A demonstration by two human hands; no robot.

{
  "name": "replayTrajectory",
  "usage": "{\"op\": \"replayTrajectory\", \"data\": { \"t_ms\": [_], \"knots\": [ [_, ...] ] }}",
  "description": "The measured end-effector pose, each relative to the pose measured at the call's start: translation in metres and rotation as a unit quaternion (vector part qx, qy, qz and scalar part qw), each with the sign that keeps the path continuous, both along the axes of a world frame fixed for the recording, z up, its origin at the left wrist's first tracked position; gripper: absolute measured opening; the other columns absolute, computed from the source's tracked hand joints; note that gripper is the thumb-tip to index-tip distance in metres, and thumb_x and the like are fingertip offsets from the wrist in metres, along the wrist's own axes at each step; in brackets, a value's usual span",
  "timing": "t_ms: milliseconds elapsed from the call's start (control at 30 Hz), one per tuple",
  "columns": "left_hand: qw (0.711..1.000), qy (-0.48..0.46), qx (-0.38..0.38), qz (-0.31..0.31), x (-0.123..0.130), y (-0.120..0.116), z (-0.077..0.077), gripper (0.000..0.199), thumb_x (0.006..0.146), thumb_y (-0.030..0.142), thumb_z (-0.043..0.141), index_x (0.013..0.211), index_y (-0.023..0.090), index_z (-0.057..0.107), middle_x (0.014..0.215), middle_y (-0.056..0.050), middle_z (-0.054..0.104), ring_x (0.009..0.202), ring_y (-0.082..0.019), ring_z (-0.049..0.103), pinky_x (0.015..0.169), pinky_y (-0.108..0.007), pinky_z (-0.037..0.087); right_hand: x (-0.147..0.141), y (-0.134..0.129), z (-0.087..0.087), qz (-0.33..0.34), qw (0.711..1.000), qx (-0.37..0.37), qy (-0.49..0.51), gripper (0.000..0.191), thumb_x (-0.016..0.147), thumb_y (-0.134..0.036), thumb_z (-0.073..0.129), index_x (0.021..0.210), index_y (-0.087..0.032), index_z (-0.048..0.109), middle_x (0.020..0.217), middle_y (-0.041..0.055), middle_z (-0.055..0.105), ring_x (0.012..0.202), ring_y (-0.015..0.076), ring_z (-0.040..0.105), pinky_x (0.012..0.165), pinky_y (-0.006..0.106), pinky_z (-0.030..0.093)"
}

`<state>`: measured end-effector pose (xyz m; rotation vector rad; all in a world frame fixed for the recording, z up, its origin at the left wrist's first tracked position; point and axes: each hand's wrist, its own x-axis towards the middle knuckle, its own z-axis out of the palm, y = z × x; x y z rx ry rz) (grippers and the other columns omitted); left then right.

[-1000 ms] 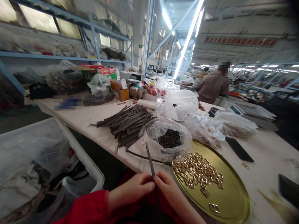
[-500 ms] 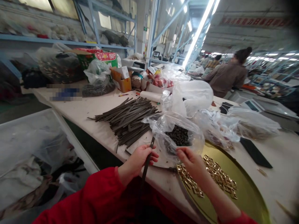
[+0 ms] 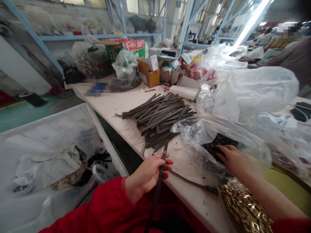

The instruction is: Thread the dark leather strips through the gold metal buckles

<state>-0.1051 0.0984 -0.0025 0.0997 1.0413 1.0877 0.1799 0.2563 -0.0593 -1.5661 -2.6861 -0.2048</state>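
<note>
Beside the clear bag point(image 3: 200, 132), the left hand point(image 3: 145, 174) pinched a dark strap point(image 3: 159, 181) pointing lengthwise away; the right hand point(image 3: 234, 160), grip unclear, reached inside.

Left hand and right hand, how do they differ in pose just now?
The left hand grips a dark strap, while the right hand dips into the clear plastic bag. The left hand is turned palm up, fingers curled; the right hand shows its back. Both are bare, with red sleeves.

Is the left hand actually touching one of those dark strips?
Touching: the head view shows the left hand pinching the dark strip between thumb and fingers.
</note>
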Motion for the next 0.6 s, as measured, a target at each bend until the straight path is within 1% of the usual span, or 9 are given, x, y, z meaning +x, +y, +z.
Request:
{"op": "replayTrajectory", "data": {
  "t_ms": [100,200,267,367,467,533,600],
  "knots": [
    [0.999,-0.045,-0.02,0.016,-0.003,-0.004,0.003,0.024,0.077,0.001,0.043,0.096,0.011,0.054,0.079,-0.004,0.06,0.054,-0.007,0.056,0.044,-0.017,0.042,0.005,-0.003,0.004,-0.019,1.0,-0.005,0.001,0.031,0.085,-0.031,0.043,0.107,-0.016,0.06,0.093,0.0135,0.064,0.074,0.0252,0.063,0.062,0.034,0.046],
    [0.996,-0.086,-0.029,0.021,-0.006,-0.009,0.004,0.023,0.078,0.001,0.041,0.094,0.01,0.055,0.076,-0.005,0.06,0.053,-0.008,0.056,0.045,-0.018,0.043,0.009,-0.002,0.004,-0.055,0.998,-0.034,0.01,0.029,0.085,-0.031,0.042,0.104,-0.016,0.059,0.097,0.0126,0.066,0.078,0.0267,0.063,0.063,0.035,0.046],
    [0.994,-0.104,-0.023,0.024,-0.007,-0.012,0.004,0.022,0.079,0.001,0.04,0.093,0.009,0.056,0.076,-0.005,0.06,0.054,-0.008,0.056,0.046,-0.018,0.043,0.009,-0.002,0.003,-0.073,0.996,-0.045,0.019,0.031,0.085,-0.029,0.041,0.107,-0.014,0.056,0.099,0.0139,0.066,0.081,0.0276,0.064,0.065,0.035,0.046],
    [0.992,-0.118,-0.018,0.028,-0.01,-0.018,0.004,0.022,0.078,0.001,0.04,0.09,0.008,0.057,0.075,-0.006,0.06,0.054,-0.008,0.056,0.045,-0.018,0.043,0.008,-0.004,0.004,-0.09,0.994,-0.045,0.04,0.033,0.084,-0.028,0.04,0.109,-0.013,0.055,0.096,0.0153,0.068,0.081,0.0282,0.064,0.067,0.036,0.046],
    [0.991,-0.134,-0.013,0.025,-0.011,-0.024,0.004,0.021,0.078,0.001,0.041,0.089,0.008,0.057,0.075,-0.006,0.06,0.054,-0.009,0.057,0.046,-0.018,0.044,0.004,-0.013,0.015,-0.102,0.991,-0.027,0.08,0.03,0.083,-0.033,0.042,0.101,-0.016,0.059,0.093,0.0149,0.068,0.081,0.0289,0.063,0.068,0.037,0.045],
    [0.989,-0.148,-0.008,0.016,-0.01,-0.027,0.004,0.021,0.078,0.001,0.041,0.089,0.008,0.057,0.076,-0.006,0.06,0.055,-0.009,0.057,0.046,-0.018,0.044,0.0,-0.024,0.028,-0.109,0.984,-0.008,0.138,0.028,0.083,-0.037,0.044,0.096,-0.017,0.059,0.092,0.0148,0.067,0.081,0.0281,0.063,0.069,0.037,0.045],
    [0.987,-0.159,-0.006,0.006,-0.008,-0.03,0.004,0.021,0.078,0.002,0.041,0.089,0.008,0.058,0.075,-0.006,0.06,0.055,-0.009,0.057,0.046,-0.018,0.045,-0.006,-0.038,0.042,-0.116,0.972,-0.004,0.203,0.027,0.082,-0.041,0.046,0.092,-0.019,0.057,0.086,0.0144,0.066,0.076,0.0261,0.062,0.068,0.037,0.045]
  ]
}}
